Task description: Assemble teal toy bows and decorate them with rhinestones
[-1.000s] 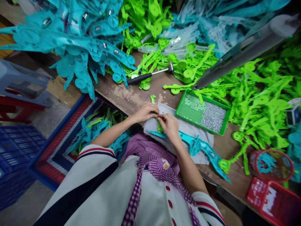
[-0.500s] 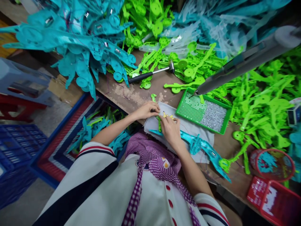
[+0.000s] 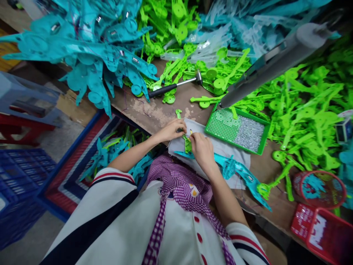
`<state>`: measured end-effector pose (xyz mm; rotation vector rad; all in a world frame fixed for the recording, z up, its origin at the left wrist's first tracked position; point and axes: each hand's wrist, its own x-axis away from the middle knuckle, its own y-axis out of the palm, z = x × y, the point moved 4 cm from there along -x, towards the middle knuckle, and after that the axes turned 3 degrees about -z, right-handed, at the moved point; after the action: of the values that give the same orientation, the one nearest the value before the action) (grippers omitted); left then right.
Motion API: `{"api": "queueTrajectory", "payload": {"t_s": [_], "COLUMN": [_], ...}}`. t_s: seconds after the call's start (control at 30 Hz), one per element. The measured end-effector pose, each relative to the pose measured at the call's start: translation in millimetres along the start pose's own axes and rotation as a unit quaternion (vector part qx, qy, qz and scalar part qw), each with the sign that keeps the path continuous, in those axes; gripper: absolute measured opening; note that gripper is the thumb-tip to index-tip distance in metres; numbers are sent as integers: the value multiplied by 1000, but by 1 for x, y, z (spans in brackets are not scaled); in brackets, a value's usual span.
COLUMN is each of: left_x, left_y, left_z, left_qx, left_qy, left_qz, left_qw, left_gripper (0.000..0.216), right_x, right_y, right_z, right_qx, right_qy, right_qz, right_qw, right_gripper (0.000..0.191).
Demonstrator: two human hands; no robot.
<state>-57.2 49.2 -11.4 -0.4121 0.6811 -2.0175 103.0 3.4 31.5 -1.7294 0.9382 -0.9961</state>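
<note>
My left hand (image 3: 174, 130) is closed on a bright green plastic part (image 3: 188, 145), one end of which sticks out beyond the fingers. Fingertips of my right hand (image 3: 203, 148) are pinched together right beside that part; whatever they hold is hidden. Both hands work over a grey cloth (image 3: 243, 162) with a small yellow print, now mostly covered by the right hand. On the cloth, nearer my body, lies a long turquoise plastic piece (image 3: 229, 166), passing beneath my right wrist.
A hanging grey power screwdriver (image 3: 264, 70) points at a green tray (image 3: 261, 145) of small metal pieces. Beyond the cloth lies a hammer (image 3: 176, 85). Heaped turquoise shells (image 3: 93, 55) and green parts (image 3: 309, 117) surround the work. Red baskets (image 3: 328, 230) stand right; a crate (image 3: 68, 176) sits left.
My right hand's fingers have drawn from a spread pose into a pinch, covering more of the yellow print. The left hand stays on the green part. The screwdriver has swung slightly left.
</note>
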Motion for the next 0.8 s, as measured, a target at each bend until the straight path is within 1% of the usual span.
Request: {"api": "queueTrajectory", "payload": {"t_s": [0.07, 0.17, 0.27, 0.33, 0.4, 0.47, 0.57, 0.67, 0.8], "left_x": [-1, -1, 1, 2, 3, 4, 5, 5, 4], "left_y": [1, 1, 1, 2, 3, 5, 8, 9, 9], "left_z": [-1, -4, -5, -4, -3, -1, 1, 2, 2], "left_qx": [-1, 1, 10, 21, 25, 21, 18, 25, 25], "left_qy": [0, -1, 3, 14, 19, 13, 6, 9, 7], "left_qz": [-2, 1, 10, 8, 5, 9, 21, 25, 17], "left_qw": [1000, 1000, 1000, 1000, 999, 1000, 1000, 999, 1000], "left_gripper": [7, 7, 8, 7, 8, 15, 21, 21, 20], "right_x": [8, 18, 20, 19, 19, 19, 20, 19, 16], "right_y": [1, 8, 18, 21, 22, 20, 16, 13, 12], "right_z": [-5, -16, -20, -20, -19, -16, -7, 4, 17], "right_qx": [7, 29, 38, 35, 27, 12, -21, -46, -80], "right_qy": [-1, -9, -5, -1, 2, 7, 51, 102, 109], "right_qz": [-6, -31, -60, -63, -63, -64, -54, -42, -49], "right_qw": [1000, 999, 997, 997, 998, 998, 997, 993, 990], "right_gripper": [35, 37, 37, 37, 37, 37, 32, 27, 24]}}
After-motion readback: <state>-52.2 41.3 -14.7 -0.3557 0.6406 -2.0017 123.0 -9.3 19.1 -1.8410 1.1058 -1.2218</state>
